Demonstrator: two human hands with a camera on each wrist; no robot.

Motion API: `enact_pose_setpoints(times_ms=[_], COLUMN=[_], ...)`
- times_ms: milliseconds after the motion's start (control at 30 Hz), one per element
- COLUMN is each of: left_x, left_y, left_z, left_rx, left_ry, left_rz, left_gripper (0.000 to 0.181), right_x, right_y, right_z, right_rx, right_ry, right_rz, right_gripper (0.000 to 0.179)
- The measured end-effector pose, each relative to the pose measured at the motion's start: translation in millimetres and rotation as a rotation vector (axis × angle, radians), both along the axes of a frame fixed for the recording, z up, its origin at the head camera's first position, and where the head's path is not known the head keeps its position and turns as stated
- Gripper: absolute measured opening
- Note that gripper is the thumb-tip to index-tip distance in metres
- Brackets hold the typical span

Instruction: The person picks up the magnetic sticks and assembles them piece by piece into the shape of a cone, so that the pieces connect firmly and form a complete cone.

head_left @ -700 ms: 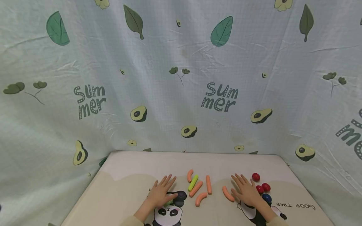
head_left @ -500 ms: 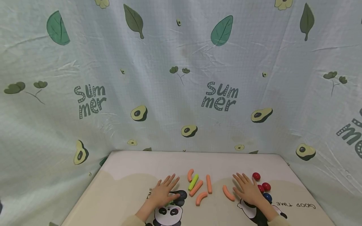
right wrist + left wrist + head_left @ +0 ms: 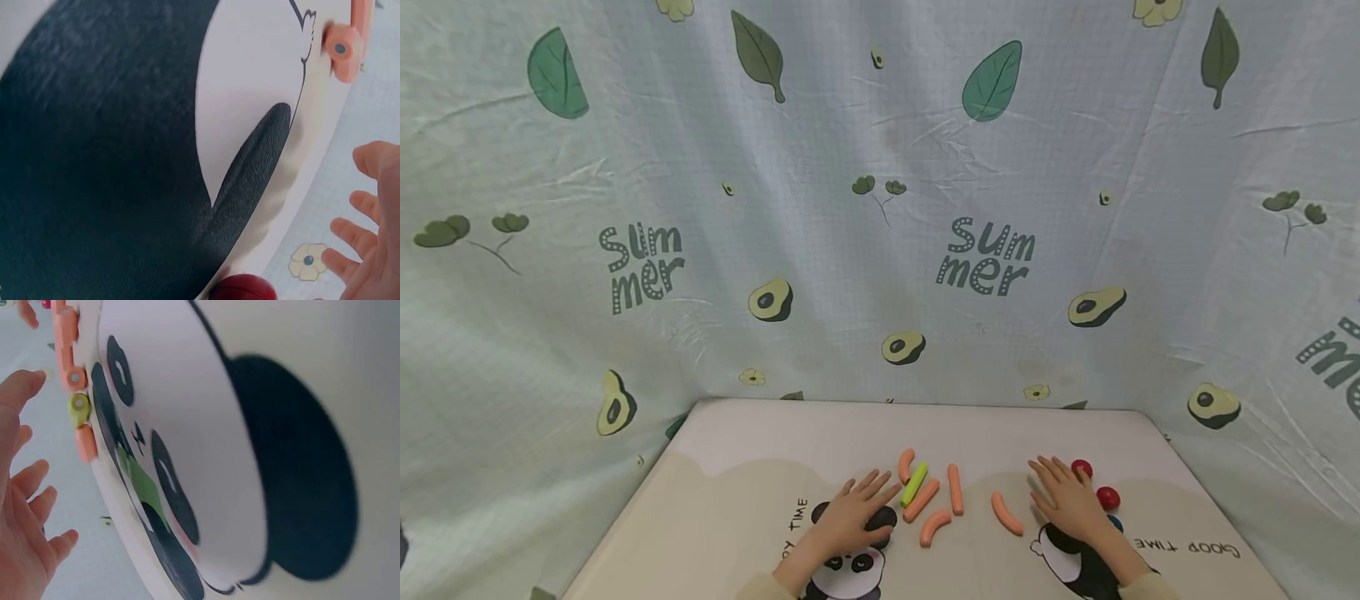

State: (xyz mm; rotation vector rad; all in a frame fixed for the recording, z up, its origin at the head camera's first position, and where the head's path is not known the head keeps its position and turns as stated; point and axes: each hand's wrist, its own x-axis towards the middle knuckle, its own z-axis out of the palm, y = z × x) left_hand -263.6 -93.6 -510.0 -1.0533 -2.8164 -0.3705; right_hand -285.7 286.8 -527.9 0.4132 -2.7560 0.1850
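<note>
In the head view my left hand point(image 3: 857, 512), fingers spread and palm down, is over the panda print, its fingertips close to a yellow-green straight piece point(image 3: 914, 484). Beside that piece lie a short curved orange piece point(image 3: 906, 465) and a straight orange one point(image 3: 921, 501). My right hand point(image 3: 1070, 504) is spread too, overlapping the balls at the right. A red ball point(image 3: 1108, 498) shows beside it, and a blue ball point(image 3: 1116, 523) is mostly hidden behind the wrist. The right wrist view shows another part of a red ball point(image 3: 242, 289) below the raised fingers. Neither hand holds anything.
Between the hands lie another straight orange piece point(image 3: 955, 489), a curved one point(image 3: 935, 527) and a longer curve point(image 3: 1007, 513). A further red ball point(image 3: 1082, 469) sits by the right fingertips. Behind the pale printed table point(image 3: 1000, 425) hangs a patterned curtain point(image 3: 835, 250).
My left hand has moved right, closer to the yellow-green piece. My right hand has shifted slightly right, covering one red ball and more of the blue one. The loose pieces have stayed put.
</note>
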Motion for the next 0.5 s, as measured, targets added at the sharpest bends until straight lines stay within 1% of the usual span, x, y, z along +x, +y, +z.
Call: enact_pose_setpoints(times_ms=[167,333,500], left_x=[2.0,4.6,9.5], left_y=[7.4,14.3,19.1], left_z=[2.6,4.1,0.1], left_rx=[-0.007,-0.056,-0.085], left_ry=[0.048,0.099,0.173], left_rz=[-0.074,-0.132,-0.191], left_gripper=[0.052,0.048,0.048], right_x=[-1.1,-3.2,-4.8], right_y=[5,9,14], right_z=[3.1,5.6,6.4], right_rx=[-0.020,-0.049,-0.059], right_ry=[0.012,0.049,0.083], right_rz=[-0.018,-0.022,-0.038], right_gripper=[0.046,0.044,0.043])
